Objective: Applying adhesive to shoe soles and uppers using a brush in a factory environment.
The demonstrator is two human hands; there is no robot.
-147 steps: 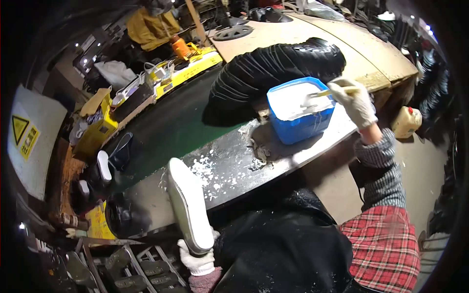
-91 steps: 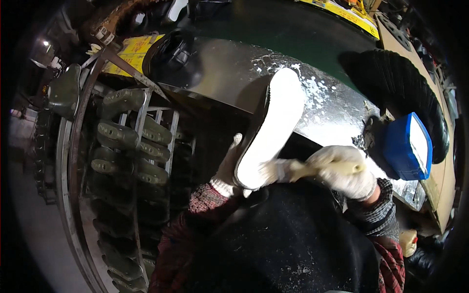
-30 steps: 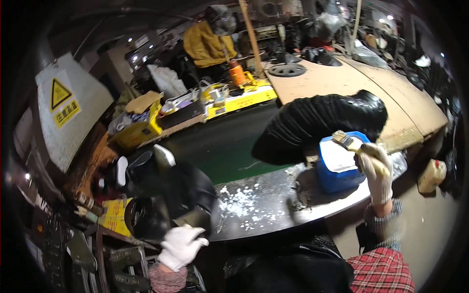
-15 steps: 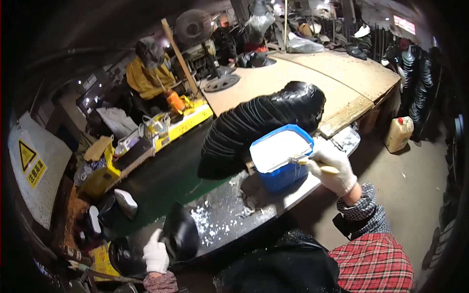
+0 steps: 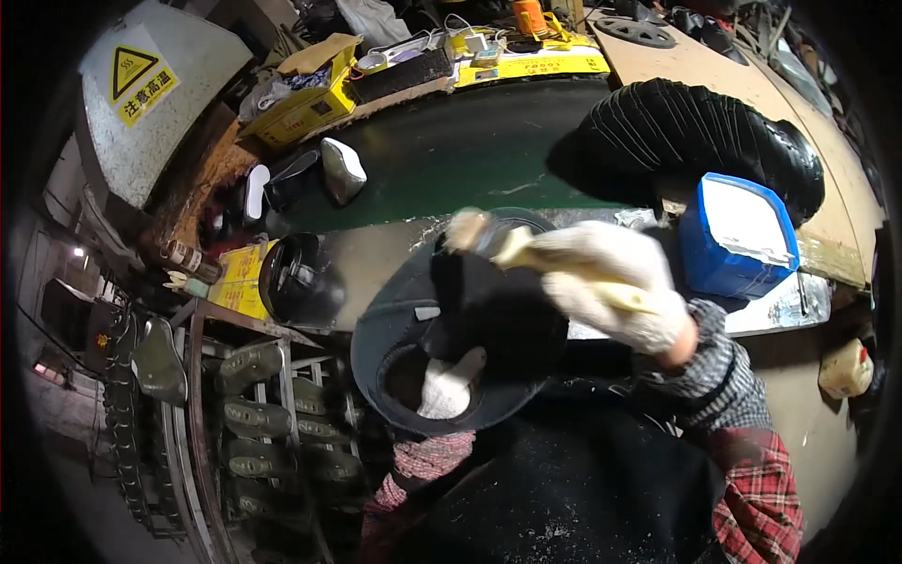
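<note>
My gloved left hand grips a large, dark, rounded piece near its lower edge, in front of my body. White glove fingers show against an opening in the piece; how they close around it is partly hidden. In my gloved right hand is a paintbrush with a pale handle. Its bristles are over the piece's upper part; whether they touch cannot be told. To the right of that hand stands a blue container of white paste. Another black rounded piece lies on the left.
A curved stack of black pieces lies behind the blue container on the bench. Foot-shaped forms stand at the bench's left. Below, a metal rack holds several dark forms. A pale jug is on the floor at right.
My left hand has brought a dark rounded piece up in front of me. My right hand has carried the paintbrush leftward from the blue container to over it. The view has swung left.
</note>
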